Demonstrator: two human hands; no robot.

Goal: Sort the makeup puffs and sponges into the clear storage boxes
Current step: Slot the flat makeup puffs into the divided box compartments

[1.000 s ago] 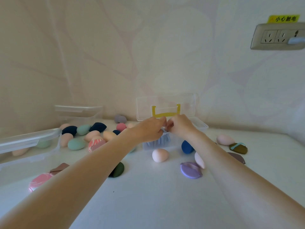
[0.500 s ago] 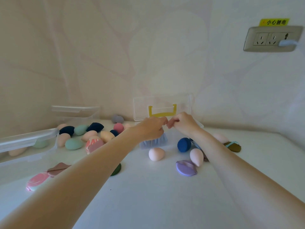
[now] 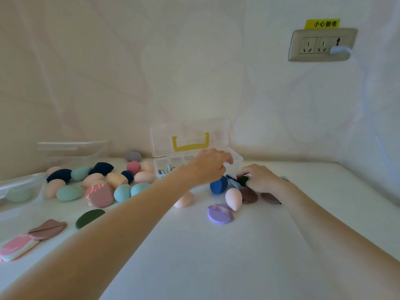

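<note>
Your compartment box (image 3: 234,158) stands open against the wall, its yellow-handled lid upright and small puffs in its left cells. Egg sponges (image 3: 93,180) cluster to its left, near two more clear boxes (image 3: 71,148). In front of it lie a lilac puff (image 3: 219,213), a pink sponge (image 3: 233,198) and a blue sponge (image 3: 217,185).

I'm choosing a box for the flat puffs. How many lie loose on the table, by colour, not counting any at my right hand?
Dark green puff: 1
Mauve puff: 1
Pink marbled puff: 1
Lilac puff: 1
Brown puffs: 2
Total: 6
Left out: the dark puff gripped by the right hand.
</note>
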